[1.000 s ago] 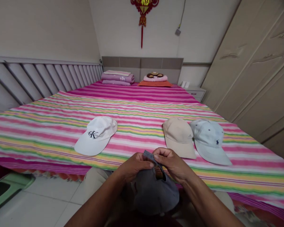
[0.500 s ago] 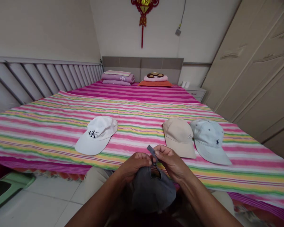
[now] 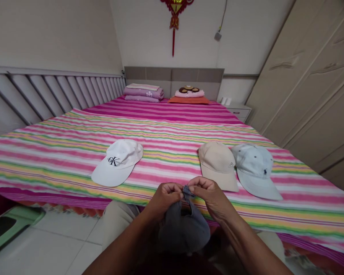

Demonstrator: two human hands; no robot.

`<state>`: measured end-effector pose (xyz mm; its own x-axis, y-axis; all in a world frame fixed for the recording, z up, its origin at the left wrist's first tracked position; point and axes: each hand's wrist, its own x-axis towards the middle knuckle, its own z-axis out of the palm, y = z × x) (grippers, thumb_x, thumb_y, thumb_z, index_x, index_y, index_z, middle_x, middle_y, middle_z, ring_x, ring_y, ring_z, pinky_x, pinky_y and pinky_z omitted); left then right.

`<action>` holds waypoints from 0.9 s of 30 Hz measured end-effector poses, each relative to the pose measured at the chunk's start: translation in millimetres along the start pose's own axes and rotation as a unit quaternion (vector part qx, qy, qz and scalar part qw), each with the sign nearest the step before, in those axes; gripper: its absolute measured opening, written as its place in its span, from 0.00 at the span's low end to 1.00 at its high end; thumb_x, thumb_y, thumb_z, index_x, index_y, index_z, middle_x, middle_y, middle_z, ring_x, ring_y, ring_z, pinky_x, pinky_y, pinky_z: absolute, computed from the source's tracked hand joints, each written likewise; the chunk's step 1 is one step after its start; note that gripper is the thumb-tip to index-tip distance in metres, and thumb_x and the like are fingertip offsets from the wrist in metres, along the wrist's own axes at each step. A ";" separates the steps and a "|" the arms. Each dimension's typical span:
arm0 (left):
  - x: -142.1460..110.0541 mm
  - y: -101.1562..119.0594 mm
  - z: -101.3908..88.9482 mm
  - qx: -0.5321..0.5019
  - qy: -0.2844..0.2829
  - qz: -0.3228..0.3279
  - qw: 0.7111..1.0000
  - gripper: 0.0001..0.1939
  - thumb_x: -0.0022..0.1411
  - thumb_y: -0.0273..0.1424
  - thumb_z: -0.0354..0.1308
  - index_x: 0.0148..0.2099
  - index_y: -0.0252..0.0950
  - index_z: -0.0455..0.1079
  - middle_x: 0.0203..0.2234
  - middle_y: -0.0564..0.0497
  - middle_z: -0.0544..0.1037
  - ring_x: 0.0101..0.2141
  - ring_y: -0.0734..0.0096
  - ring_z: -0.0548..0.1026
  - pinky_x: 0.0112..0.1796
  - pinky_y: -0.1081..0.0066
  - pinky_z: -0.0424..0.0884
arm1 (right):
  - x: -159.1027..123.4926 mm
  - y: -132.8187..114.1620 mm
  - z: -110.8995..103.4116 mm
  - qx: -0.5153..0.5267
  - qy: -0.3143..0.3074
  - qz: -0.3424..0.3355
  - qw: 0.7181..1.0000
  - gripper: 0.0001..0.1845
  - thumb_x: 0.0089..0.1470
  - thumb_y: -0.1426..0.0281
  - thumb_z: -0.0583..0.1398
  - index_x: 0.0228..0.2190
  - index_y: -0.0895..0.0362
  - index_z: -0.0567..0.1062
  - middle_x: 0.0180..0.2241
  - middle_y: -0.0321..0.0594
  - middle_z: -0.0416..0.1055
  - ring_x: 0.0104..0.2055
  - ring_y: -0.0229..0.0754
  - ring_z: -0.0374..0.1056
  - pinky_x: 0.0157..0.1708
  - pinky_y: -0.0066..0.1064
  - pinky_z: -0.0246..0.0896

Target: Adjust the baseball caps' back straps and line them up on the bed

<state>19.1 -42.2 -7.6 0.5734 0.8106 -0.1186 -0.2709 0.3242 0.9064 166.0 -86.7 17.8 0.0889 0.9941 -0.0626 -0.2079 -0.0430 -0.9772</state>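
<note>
Over my lap hangs a dark grey baseball cap (image 3: 185, 229), its back opening and adjustment strap (image 3: 188, 191) turned upward. My left hand (image 3: 166, 198) pinches the strap side at the left of the opening. From the right, thumb and fingers of my right hand (image 3: 206, 194) pinch the other part of the strap. The cap's brim is hidden below. Beyond my hands a white cap (image 3: 119, 162) with black letters lies to the left on the bed. A beige cap (image 3: 218, 164) and a pale blue cap (image 3: 256, 170) lie to the right, touching side by side.
The striped bed sheet (image 3: 160, 133) spreads in front of me. Folded purple bedding (image 3: 143, 93) and a pink-and-orange stack (image 3: 189, 95) rest by the headboard (image 3: 195, 76). A metal railing (image 3: 60, 95) runs along the left; a green stool (image 3: 20, 219) stands at lower left.
The strap's free end, which stuck up between my hands, now lies lower and folded across between my fingers. My right hand has shifted slightly right. The other caps stay put.
</note>
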 end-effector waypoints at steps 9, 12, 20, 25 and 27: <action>-0.3 -5.4 0.9 -0.047 -0.025 -0.022 0.998 0.09 0.41 0.28 0.62 0.22 0.32 0.63 0.16 0.55 0.70 0.17 0.80 0.65 0.21 0.77 0.57 | 1.1 4.9 -1.7 -0.038 0.020 -0.003 0.999 0.09 0.35 0.68 0.65 0.23 0.59 0.73 0.19 0.32 0.65 0.22 0.33 0.57 0.22 0.26 0.53; -1.2 -5.1 2.7 -0.055 -0.021 -0.044 0.997 0.09 0.41 0.29 0.61 0.23 0.33 0.63 0.14 0.54 0.71 0.15 0.77 0.66 0.20 0.77 0.58 | 2.1 6.6 -1.0 -0.030 0.038 -0.013 0.999 0.08 0.35 0.69 0.64 0.22 0.59 0.73 0.20 0.33 0.66 0.22 0.33 0.58 0.23 0.27 0.54; 1.5 -9.1 -1.5 -0.051 -0.018 -0.025 0.998 0.11 0.42 0.31 0.63 0.24 0.33 0.62 0.15 0.57 0.67 0.16 0.82 0.62 0.20 0.78 0.55 | 4.2 5.4 1.2 -0.083 0.050 -0.032 0.995 0.07 0.35 0.68 0.63 0.22 0.59 0.73 0.18 0.32 0.64 0.21 0.33 0.57 0.23 0.27 0.53; 0.2 -10.1 -1.5 -0.025 -0.014 -0.027 0.999 0.13 0.44 0.34 0.62 0.26 0.34 0.61 0.15 0.58 0.66 0.15 0.82 0.61 0.20 0.78 0.54 | 7.0 1.1 -0.6 -0.093 0.038 -0.037 0.994 0.06 0.35 0.70 0.63 0.21 0.59 0.73 0.20 0.32 0.66 0.23 0.34 0.59 0.26 0.28 0.54; -0.6 -10.1 -1.0 -0.019 -0.017 -0.028 0.999 0.13 0.44 0.34 0.62 0.26 0.34 0.61 0.15 0.57 0.66 0.16 0.82 0.60 0.20 0.77 0.54 | 8.5 -0.3 -1.0 -0.095 0.026 -0.027 0.995 0.07 0.35 0.69 0.63 0.22 0.59 0.73 0.20 0.32 0.66 0.23 0.34 0.59 0.27 0.28 0.54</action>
<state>20.7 -45.5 -17.1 0.6138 0.7743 -0.1539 -0.2665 0.3867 0.8828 167.8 -78.4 17.4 0.1453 0.9893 -0.0150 -0.0148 -0.0130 -0.9998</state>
